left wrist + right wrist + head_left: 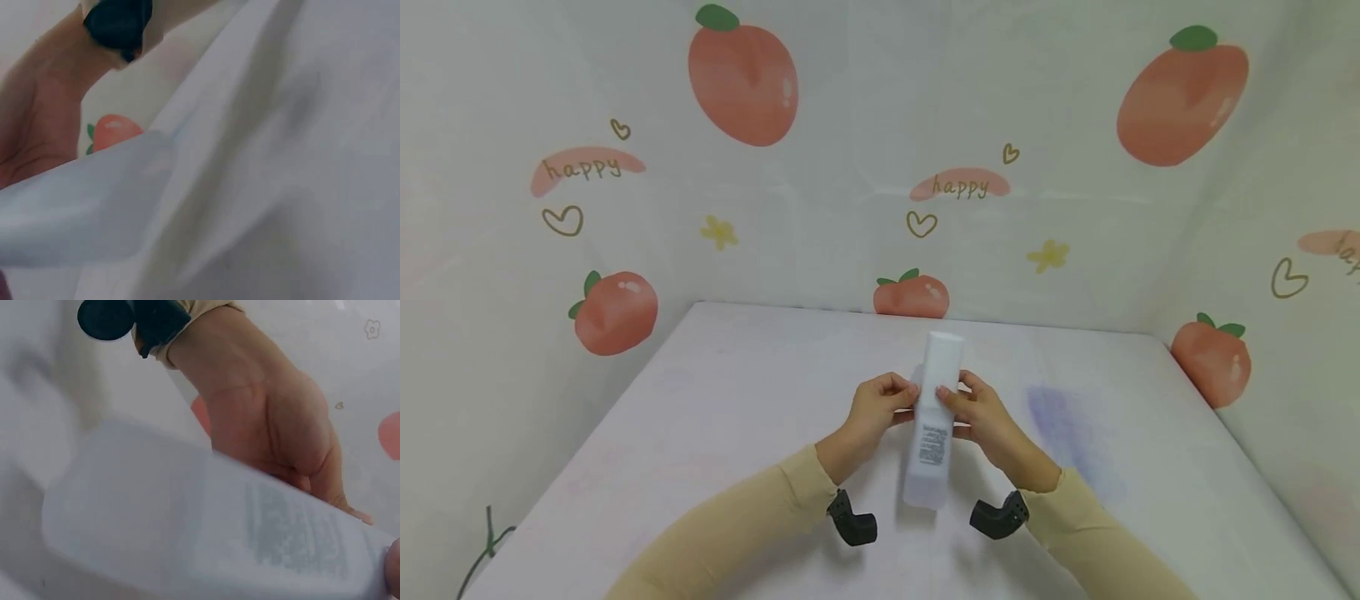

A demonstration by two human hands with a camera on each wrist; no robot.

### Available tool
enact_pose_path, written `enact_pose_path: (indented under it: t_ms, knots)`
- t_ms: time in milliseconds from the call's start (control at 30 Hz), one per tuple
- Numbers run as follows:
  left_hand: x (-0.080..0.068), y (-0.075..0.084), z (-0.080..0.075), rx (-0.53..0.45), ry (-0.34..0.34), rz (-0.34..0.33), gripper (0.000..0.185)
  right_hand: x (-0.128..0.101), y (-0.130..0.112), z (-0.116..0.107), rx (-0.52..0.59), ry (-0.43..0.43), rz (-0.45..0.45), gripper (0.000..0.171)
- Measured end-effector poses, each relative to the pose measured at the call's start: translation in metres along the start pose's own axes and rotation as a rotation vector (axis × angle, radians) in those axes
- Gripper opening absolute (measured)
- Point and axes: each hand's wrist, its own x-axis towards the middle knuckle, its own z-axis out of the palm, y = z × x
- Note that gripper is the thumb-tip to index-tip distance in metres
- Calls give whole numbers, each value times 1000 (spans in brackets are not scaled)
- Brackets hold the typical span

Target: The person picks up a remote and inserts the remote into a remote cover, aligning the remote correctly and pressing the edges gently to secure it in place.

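Nearest to me are my two forearms in pale yellow sleeves (737, 517), each with a small black camera mount at the wrist, reaching forward over the white cloth-covered counter (700, 417). Between them lies a tall, frosted white plastic bottle (934, 425) with a block of small grey print on its side. Its base points toward me and its cap end points away, lifted a little off the counter.

My left hand (874, 408) meets the bottle from its left side, about where the body narrows to the cap, with fingers curled in and the fingertips pinching it. My right hand (981, 412) grips the same stretch from the other side, thumb and fingers wrapped against the plastic. Both hands are closed on the bottle, so it sits held between them near the middle of the counter.

The right wrist view shows the bottle's broad frosted body (206, 525) close up, its printed label blurred, with my other hand's palm (275, 419) just behind it. In the left wrist view the bottle is only a pale blurred band (81, 206) in front of the white cloth, too soft to read.

Farther right on the counter there is a faint bluish smudge (1063, 425). Beyond the counter's far edge hangs a white backdrop (865, 125) printed with orange peaches, small hearts, yellow flowers and the word "happy".
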Motion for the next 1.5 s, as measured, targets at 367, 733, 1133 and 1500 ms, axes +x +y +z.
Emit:
enact_pose_path:
  t_ms: [367, 733, 1133, 1500]
  knots:
    - [17, 16, 10, -45, 127, -96, 17, 2, -2, 13, -130, 10, -20, 48]
    - [20, 12, 6, -79, 27, -132, 3, 6, -6, 4, -129, 109, -15, 51]
    - [18, 14, -5, 239, -197, -3, 41, 8, -5, -5, -47, 89, 39, 51]
    - [16, 10, 3, 273, -153, -44, 41, 6, -5, -3, -24, 24, 55, 54]
